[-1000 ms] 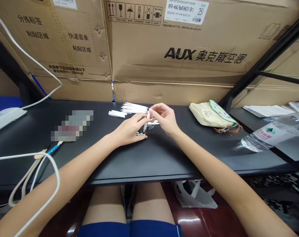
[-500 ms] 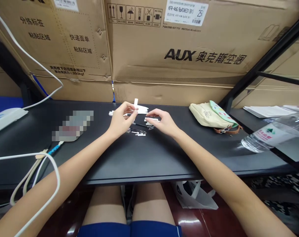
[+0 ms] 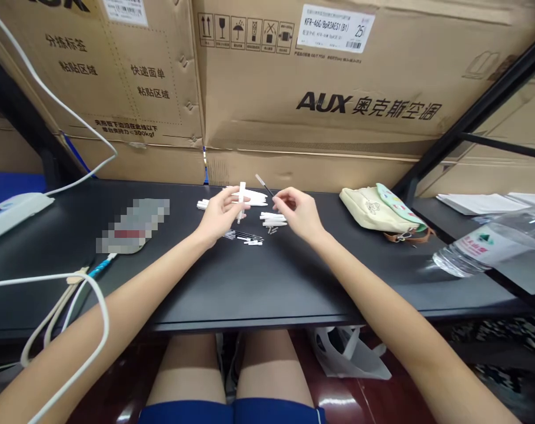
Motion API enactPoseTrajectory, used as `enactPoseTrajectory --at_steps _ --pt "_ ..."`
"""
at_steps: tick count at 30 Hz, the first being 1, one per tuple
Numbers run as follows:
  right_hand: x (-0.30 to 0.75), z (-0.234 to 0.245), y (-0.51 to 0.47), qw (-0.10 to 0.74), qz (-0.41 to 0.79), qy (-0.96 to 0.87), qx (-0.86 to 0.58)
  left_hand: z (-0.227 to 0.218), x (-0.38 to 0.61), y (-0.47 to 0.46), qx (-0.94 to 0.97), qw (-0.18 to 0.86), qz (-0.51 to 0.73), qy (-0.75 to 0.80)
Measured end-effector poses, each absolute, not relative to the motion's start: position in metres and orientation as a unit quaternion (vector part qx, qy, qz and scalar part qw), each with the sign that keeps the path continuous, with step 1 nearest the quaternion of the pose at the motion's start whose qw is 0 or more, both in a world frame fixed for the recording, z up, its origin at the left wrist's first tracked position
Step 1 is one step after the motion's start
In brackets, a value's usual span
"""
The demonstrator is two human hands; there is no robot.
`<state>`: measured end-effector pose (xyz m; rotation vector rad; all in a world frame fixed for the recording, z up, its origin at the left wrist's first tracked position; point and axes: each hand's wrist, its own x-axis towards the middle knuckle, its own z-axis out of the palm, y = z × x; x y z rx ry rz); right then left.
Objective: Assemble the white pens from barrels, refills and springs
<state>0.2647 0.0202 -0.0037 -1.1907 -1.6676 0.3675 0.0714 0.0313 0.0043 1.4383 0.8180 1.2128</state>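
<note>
Upright between the fingertips of my left hand [image 3: 221, 215] is a white pen barrel [image 3: 241, 197]. My right hand [image 3: 297, 212] pinches the lower end of a pen refill [image 3: 264, 184], a thin rod with a clear upper part and a dark lower part, tilted up to the left. Below the right fingers lie several short white pen parts [image 3: 273, 219] and some tiny springs [image 3: 272, 230]. Several dark refills [image 3: 247, 235] and small white pieces [image 3: 253, 242] rest between the hands. Behind them is a pile of long white barrels [image 3: 256, 198], partly hidden by the left hand.
A cream pouch [image 3: 364, 206] with a green flap lies to the right, near a water bottle [image 3: 479, 244] on its side. At left are a blurred-out flat device [image 3: 135, 227], a white cable [image 3: 102, 306] and a power strip [image 3: 20, 212]. Cardboard boxes [image 3: 258, 129] stand behind the black table [image 3: 249, 288].
My right hand has lifted a refill from the parts on the table. The left hand still holds the white barrel, now slightly lower and turned.
</note>
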Motion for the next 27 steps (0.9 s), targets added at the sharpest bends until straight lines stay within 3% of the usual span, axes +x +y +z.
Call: enactPoseTrajectory --at_steps 3,6,15,27 --pt "0.274 0.000 0.023 0.621 0.288 -0.572 -0.452 0.005 0.073 0.027 0.599 0.566 0.449 0.345" --pt "0.276 0.003 0.025 0.660 0.365 -0.518 -0.404 0.005 0.073 0.025 0.615 0.590 0.397 0.340" --pt "0.275 0.008 0.022 0.688 0.366 -0.490 -0.391 0.005 0.072 0.024 0.653 0.599 0.334 0.323" --pt "0.255 0.005 0.008 0.559 0.472 -0.562 -0.386 0.007 0.070 0.019 0.684 0.604 0.289 0.289"
